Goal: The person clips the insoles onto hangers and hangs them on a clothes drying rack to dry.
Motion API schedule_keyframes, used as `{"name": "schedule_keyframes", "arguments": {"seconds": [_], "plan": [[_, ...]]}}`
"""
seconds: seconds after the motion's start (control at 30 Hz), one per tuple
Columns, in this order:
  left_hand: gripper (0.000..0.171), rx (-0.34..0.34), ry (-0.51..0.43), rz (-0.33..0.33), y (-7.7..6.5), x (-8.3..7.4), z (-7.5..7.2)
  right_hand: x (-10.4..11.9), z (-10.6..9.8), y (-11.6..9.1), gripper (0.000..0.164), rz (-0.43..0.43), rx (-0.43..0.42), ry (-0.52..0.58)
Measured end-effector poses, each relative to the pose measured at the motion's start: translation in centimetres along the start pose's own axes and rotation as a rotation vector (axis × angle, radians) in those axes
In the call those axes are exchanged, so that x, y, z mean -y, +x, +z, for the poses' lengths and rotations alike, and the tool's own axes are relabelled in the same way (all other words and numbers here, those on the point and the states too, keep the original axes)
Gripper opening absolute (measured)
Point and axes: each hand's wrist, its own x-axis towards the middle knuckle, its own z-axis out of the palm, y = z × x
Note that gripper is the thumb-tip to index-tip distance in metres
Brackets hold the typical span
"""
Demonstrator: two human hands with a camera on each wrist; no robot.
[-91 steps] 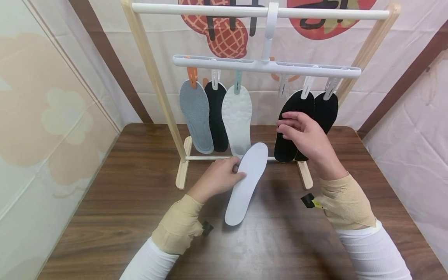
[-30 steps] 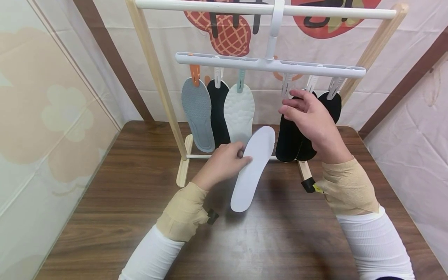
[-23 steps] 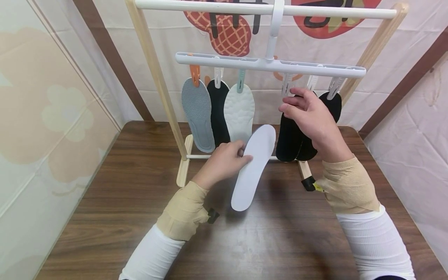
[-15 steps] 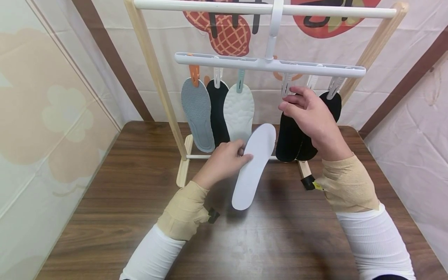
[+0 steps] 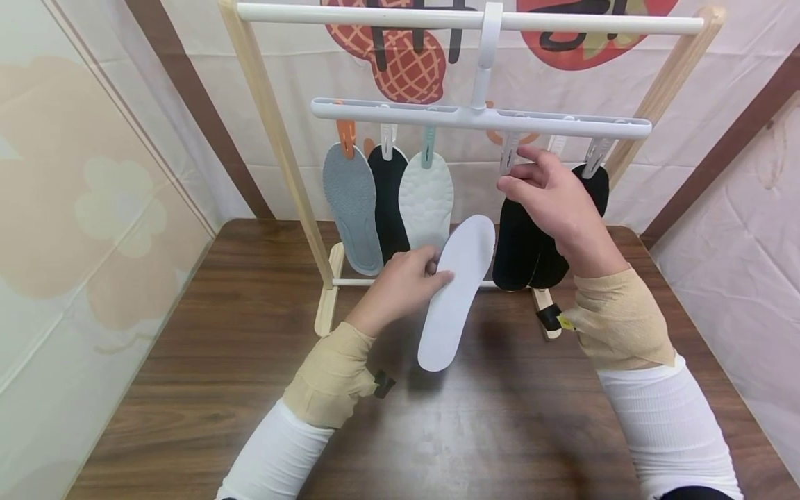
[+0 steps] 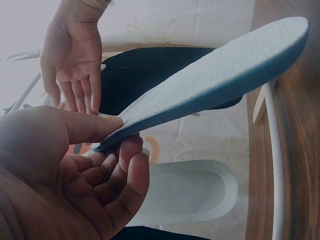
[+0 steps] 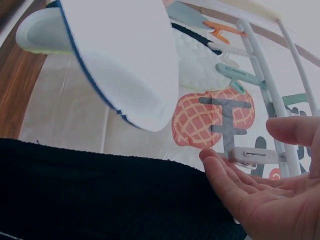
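My left hand (image 5: 403, 285) pinches a white insole (image 5: 459, 285) by its left edge, thumb on the pale face. The insole hangs tilted above the table, and its blue edge shows in the left wrist view. My right hand (image 5: 553, 198) is raised at a light grey clip (image 5: 509, 153) on the hanger bar (image 5: 387, 111). In the right wrist view that clip (image 7: 255, 156) lies between thumb and fingers, with a gap to the thumb. No insole is in this clip. Behind the right hand hang black insoles (image 5: 515, 250), their tops partly covered by it.
A grey insole (image 5: 350, 208), a black insole (image 5: 389, 201) and a white textured insole (image 5: 426, 198) hang from clips on the left. The wooden rack (image 5: 269, 132) with its white top rail (image 5: 375, 15) stands at the back of the brown table (image 5: 219, 389).
My right hand has risen from in front of the black insole to the grey clip. My left hand has lifted the white insole up and slightly to the right.
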Motion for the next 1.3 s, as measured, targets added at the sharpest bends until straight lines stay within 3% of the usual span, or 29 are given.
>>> {"name": "schedule_keyframes", "arguments": {"seconds": [0.33,0.6,0.77,1.3], "plan": [[0.019,-0.009,-0.042,-0.003,0.2,-0.3,0.0,0.3,-0.1,0.9,0.062,0.012,0.001,-0.087],[0.021,-0.034,-0.021,0.009,0.3,-0.4,0.1,0.7,0.0,1.7,0.066,0.017,-0.024,0.078],[0.022,-0.038,-0.024,0.010,0.3,-0.5,0.1,0.5,0.1,2.1,0.059,-0.020,-0.050,0.149],[0.021,-0.069,-0.050,0.002,0.7,-0.9,-0.1,0.9,0.9,2.8,0.039,-0.078,-0.115,0.203]]}}
